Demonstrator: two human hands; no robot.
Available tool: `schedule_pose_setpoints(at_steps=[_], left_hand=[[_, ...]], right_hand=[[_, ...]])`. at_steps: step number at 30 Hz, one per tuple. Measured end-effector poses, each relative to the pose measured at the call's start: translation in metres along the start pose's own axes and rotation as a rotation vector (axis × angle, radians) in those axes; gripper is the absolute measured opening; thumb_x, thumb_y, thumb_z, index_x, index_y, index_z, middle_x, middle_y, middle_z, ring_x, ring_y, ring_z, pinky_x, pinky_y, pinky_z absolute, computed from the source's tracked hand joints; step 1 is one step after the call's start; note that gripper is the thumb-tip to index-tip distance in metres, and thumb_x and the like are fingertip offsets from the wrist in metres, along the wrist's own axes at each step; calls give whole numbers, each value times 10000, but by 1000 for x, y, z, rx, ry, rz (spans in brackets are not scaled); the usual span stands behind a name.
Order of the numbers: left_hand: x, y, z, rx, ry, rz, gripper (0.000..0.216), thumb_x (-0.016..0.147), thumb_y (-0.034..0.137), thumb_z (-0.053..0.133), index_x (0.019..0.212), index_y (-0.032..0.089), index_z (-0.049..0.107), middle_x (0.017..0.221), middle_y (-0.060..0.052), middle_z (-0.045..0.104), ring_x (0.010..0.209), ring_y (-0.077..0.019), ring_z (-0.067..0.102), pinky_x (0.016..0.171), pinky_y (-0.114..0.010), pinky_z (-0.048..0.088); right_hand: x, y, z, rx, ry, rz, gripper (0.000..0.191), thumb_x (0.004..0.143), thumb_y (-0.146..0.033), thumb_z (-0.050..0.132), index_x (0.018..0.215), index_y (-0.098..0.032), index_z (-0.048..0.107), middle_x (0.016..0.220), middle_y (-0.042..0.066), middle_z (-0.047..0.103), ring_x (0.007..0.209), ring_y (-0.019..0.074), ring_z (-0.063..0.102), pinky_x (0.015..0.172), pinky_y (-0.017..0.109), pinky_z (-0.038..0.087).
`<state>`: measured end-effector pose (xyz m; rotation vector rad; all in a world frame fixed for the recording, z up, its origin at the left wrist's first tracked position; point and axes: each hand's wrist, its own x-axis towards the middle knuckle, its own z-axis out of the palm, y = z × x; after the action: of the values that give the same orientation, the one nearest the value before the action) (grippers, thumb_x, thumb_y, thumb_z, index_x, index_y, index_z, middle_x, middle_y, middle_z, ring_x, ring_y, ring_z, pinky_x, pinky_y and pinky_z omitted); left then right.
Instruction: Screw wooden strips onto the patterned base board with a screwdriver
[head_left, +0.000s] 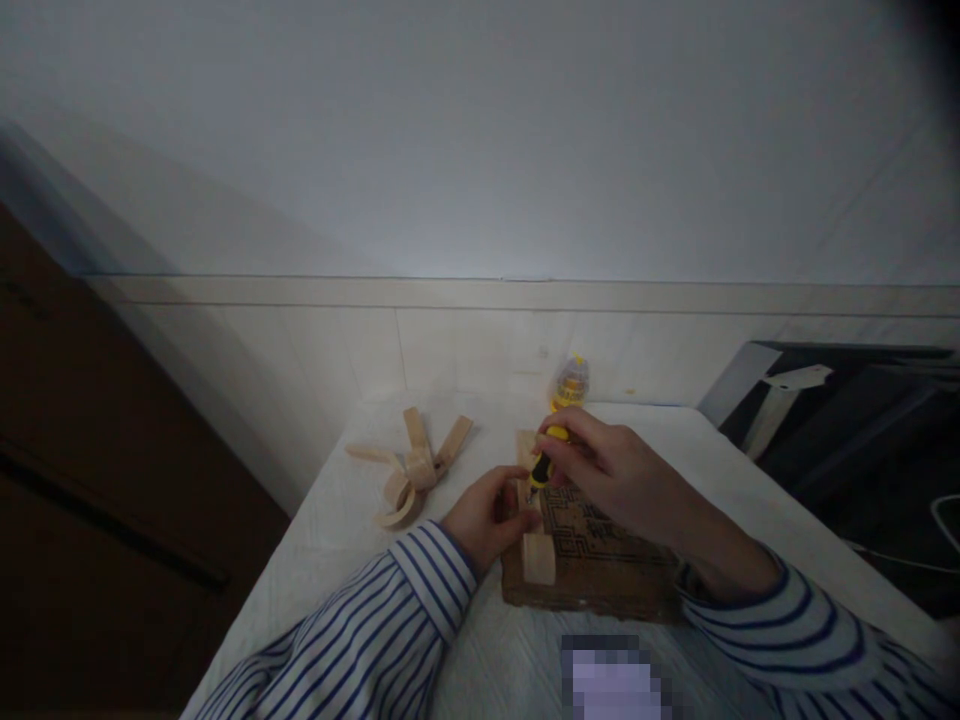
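Here the right hand (609,478) pinches a yellow screwdriver (541,466) upright, tip down on a wooden piece (538,557). The left hand (486,520) clasps that piece, seemingly to steady it, on a brown mat (604,572) mid-bench (337,545). A jointed wooden assembly (414,470) lies at ten o'clock, and a yellow jar (570,382) stands at twelve.

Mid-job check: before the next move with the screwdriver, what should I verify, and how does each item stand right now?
1. Grip of right hand on screwdriver: closed round the handle, ok.
2. Hold of left hand on wooden piece: steadying it, ok.
3. Support: wooden piece lies on patterned mat, ok.
4. Tip seating: hidden between the hands, cannot tell.
5. Lighting: dim, fine detail unreadable, not ok.
6. Clearance: wooden assembly lies apart on table, ok.
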<state>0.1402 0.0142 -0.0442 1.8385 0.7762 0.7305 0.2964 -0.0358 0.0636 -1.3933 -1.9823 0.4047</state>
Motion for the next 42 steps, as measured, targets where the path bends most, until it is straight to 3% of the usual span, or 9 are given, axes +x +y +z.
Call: schedule_pose_setpoints(at_steps=[6,13,18,22,30,42], left_hand=[[-1,7,-1,-13,-7,-24,449,695,257,615,1106,136,480,636,68,367,542,-84,343,495,-209,264],[-2,12,-3,47,0,-19,432,697,224,602,1101,130,480,629,71,353,538,-84,327,495,-207,265],[-2,7,-2,35,5,4,413,698,234,608,1080,136,486,625,70,355,539,-87,336,493,-207,267],[-1,1,-1,30,9,4,423,699,257,619,1086,149,489,643,60,386,551,-90,357,498,-208,275],[-1,6,-1,4,2,-23,425,699,257,619,1087,145,487,628,69,363,538,-83,342,488,-203,264],[-1,6,-1,10,5,-17,426,694,244,617,1092,154,492,660,56,402,561,-87,367,505,-204,288]], right_hand=[[-1,2,3,56,16,30,194,882,-377,413,831,-201,478,616,-22,543,532,121,534,495,235,389],[0,-3,4,169,-48,-6,272,899,-379,387,1073,-215,517,820,15,620,623,116,577,586,251,446],[-4,-4,-7,94,-157,-1,347,923,-362,320,1190,-224,493,985,50,641,847,158,606,775,316,455],[-5,0,-12,52,-180,-58,358,923,-320,327,1247,-240,457,1219,46,555,1103,181,507,945,361,370],[-1,-2,-7,40,-96,-73,267,900,-326,393,1077,-209,554,905,41,666,789,163,621,704,293,464],[-1,-3,-1,92,-16,0,180,882,-364,426,915,-204,503,655,-11,583,579,139,579,515,244,415]])
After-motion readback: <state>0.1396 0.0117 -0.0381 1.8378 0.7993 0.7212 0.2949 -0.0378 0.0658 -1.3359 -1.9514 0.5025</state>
